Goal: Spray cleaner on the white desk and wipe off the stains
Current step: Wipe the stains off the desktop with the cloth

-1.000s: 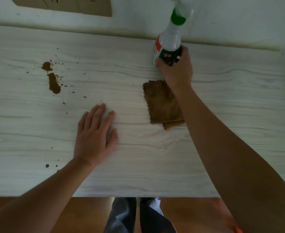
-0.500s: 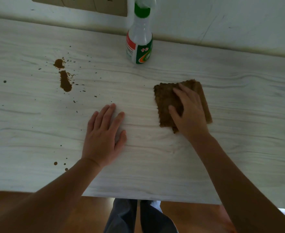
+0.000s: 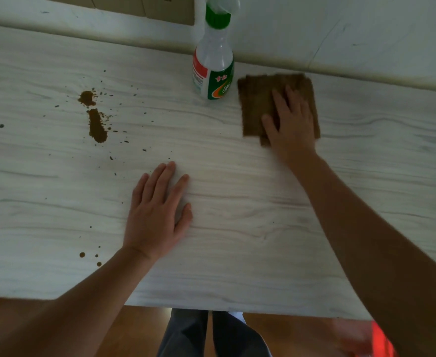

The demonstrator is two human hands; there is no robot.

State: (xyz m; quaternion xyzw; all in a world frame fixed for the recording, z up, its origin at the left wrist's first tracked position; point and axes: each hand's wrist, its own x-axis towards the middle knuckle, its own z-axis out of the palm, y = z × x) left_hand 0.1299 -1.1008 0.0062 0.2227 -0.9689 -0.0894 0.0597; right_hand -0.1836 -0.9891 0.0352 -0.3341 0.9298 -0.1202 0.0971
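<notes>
Right hand (image 3: 290, 124) flat on brown cloth (image 3: 258, 99), fingers spread; left hand (image 3: 157, 212) flat on worktop (image 3: 263, 228). Stains (image 3: 96, 124) far left. Risk: cloth knocks adjacent spray bottle (image 3: 213, 70) sweeping left.

Surface (image 3: 263, 202): white, grey wood grain.
Spray bottle (image 3: 213, 70): upright by far edge, centre.
Brown cloth (image 3: 255, 104): flat, just beside bottle, on its right-edge side.
Brown stains (image 3: 97, 127): two blotches toward left edge, specks scattered around.
Left hand (image 3: 157, 215): flat, mid-surface.

Far from you, a beige socket panel (image 3: 124, 7) on the wall (image 3: 340, 29); near you, brown floor (image 3: 139, 331), grey trousers (image 3: 186, 336), something red (image 3: 383, 341) right.
</notes>
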